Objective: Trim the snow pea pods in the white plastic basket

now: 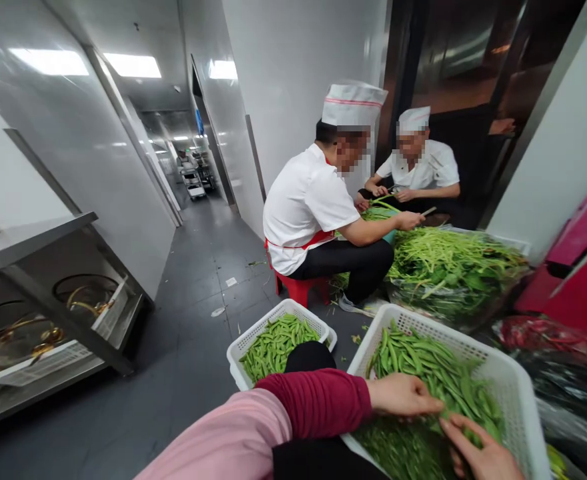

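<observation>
Now, slim, curved green beans heap inside the white basket; left hand and right hand nearly meet above, fingers narrowed, whether gripping one, can't tell.

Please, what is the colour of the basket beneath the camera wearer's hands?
The basket is white; it shows best in the head view, the only view here.

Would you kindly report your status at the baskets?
Left hand, right hand: close together. Green beans: beneath, in white basket. Dark knee: partly hiding second basket.
</observation>
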